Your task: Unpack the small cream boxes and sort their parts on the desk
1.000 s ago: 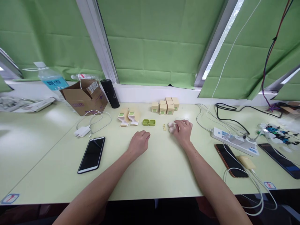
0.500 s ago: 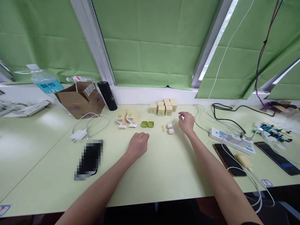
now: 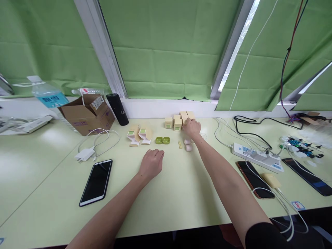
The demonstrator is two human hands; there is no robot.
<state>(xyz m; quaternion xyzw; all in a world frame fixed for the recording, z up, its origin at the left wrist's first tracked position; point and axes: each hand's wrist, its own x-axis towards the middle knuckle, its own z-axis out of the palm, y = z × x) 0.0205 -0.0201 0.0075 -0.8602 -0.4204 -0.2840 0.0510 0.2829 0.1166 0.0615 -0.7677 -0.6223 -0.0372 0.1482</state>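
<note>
My right hand [image 3: 192,128] reaches to the group of small beige boxes [image 3: 177,125], its fingers closed at the front right box, whose face they cover. My left hand [image 3: 151,163] rests on the table with its fingers curled; whether anything is inside cannot be seen. Beyond it lie two small green square trays [image 3: 162,140], side by side. Two opened beige cartons [image 3: 139,135] stand to their left. Near my right wrist are two pale pink cylinders [image 3: 188,147] and tiny yellow pieces [image 3: 180,145]. A clear item [image 3: 203,136] is partly hidden behind the wrist.
To the left are a phone [image 3: 96,182], a white charger with cable [image 3: 85,154], a brown carton [image 3: 87,116] and a black flask [image 3: 118,109]. On the right lie a power strip [image 3: 256,157], two more phones and loose cables. Green blinds [image 3: 166,52] hang behind the table.
My right hand has moved left from the clear item to the beige boxes. My left hand has stayed nearly still. The view has shifted slightly.
</note>
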